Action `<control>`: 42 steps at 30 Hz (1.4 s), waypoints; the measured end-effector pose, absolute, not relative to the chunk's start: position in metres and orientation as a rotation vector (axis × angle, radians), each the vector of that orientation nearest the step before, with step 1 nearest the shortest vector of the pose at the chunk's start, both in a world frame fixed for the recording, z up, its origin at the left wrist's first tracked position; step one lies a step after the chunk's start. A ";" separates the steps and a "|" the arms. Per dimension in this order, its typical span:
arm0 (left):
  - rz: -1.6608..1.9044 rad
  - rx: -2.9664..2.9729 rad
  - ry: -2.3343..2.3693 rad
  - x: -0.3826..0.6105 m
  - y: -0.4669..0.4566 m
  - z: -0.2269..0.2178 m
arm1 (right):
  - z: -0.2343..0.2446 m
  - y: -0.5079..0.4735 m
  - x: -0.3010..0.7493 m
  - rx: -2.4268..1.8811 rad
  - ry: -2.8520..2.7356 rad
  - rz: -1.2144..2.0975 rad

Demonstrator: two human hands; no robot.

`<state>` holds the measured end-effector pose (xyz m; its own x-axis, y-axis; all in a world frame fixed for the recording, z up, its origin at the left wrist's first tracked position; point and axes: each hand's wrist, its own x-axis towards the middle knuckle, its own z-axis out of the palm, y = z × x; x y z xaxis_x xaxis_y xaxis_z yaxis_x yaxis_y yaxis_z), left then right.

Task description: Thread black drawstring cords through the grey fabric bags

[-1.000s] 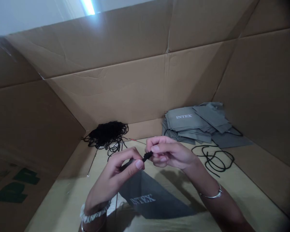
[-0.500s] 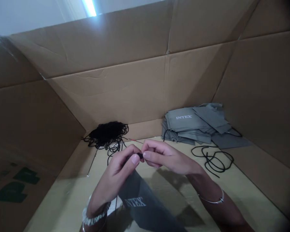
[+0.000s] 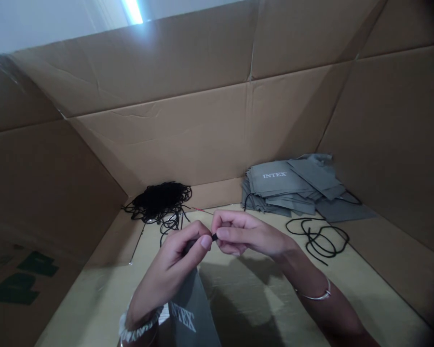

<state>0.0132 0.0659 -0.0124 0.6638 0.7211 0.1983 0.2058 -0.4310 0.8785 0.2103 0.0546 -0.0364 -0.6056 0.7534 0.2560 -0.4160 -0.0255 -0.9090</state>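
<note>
A grey fabric bag (image 3: 193,308) with white INTEX lettering hangs from my left hand (image 3: 183,253), whose thumb and fingers are closed on its top end. My right hand (image 3: 244,233) pinches a short black piece of cord (image 3: 214,237) that shows between the two sets of fingertips. Both hands meet just above the table, nearly touching. Most of the cord and the bag's upper edge are hidden by my fingers.
Back left lies a tangled heap of black cords (image 3: 161,200). A stack of grey INTEX bags (image 3: 282,185) stands back right, with a loose looped black cord (image 3: 320,236) in front. Cardboard walls (image 3: 166,140) surround the table (image 3: 104,299) at the back and sides.
The bag has swung left and turned under my left hand, so its lettering sits lower and further left. My hands stay together; the right fingers have shifted slightly.
</note>
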 end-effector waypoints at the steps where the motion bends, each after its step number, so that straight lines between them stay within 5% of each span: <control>1: 0.723 1.967 0.725 0.013 0.065 -0.012 | -0.037 0.055 0.211 -0.389 -1.426 1.768; 24: 0.738 2.026 0.761 0.014 0.064 -0.010 | -0.026 0.038 0.209 -0.793 -1.516 1.423; 42: 0.657 2.102 0.722 0.010 0.064 -0.009 | -0.028 0.046 0.217 -0.473 -1.518 1.807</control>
<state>0.0098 0.0642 -0.0095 0.7020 0.6825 0.2034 0.2661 -0.5164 0.8140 0.2167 0.0461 -0.0277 -0.6747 0.7192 0.1657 -0.2872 -0.0490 -0.9566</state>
